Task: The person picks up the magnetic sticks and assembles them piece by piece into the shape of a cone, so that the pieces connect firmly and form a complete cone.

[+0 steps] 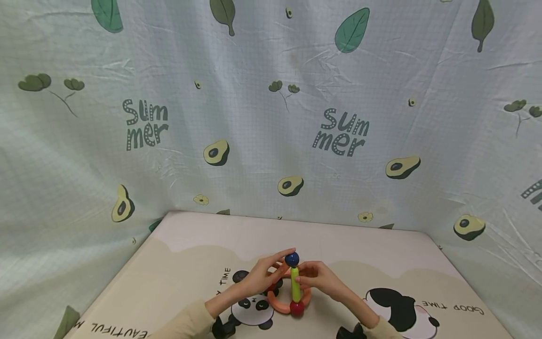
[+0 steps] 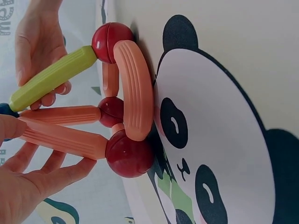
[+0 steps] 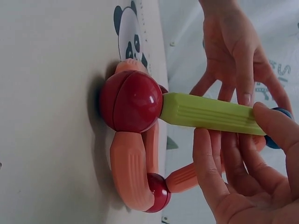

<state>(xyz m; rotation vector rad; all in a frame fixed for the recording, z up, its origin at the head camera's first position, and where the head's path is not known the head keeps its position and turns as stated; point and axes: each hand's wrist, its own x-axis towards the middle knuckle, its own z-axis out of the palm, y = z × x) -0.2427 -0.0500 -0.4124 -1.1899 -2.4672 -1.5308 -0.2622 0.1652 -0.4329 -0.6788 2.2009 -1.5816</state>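
A toy frame of building sticks and balls stands on the table between the two hands. Its base is a ring of curved orange pieces (image 2: 134, 91) joined by red balls (image 2: 130, 154). From these, two straight orange sticks (image 2: 65, 138) and one yellow-green stick (image 1: 295, 285) lean up to a dark blue ball (image 1: 291, 259). My left hand (image 1: 262, 277) holds an orange stick near its top, thumb by the blue ball and fingers underneath. With thumb and fingers, my right hand (image 1: 325, 280) pinches the yellow-green stick at its upper part.
The pale table mat (image 1: 190, 254) carries printed pandas and lettering. A curtain (image 1: 254, 117) with avocados and leaves hangs behind it and along both sides. Dark wrist devices (image 1: 350, 332) show at the lower edge of the head view, near beige sleeves (image 1: 186, 325).
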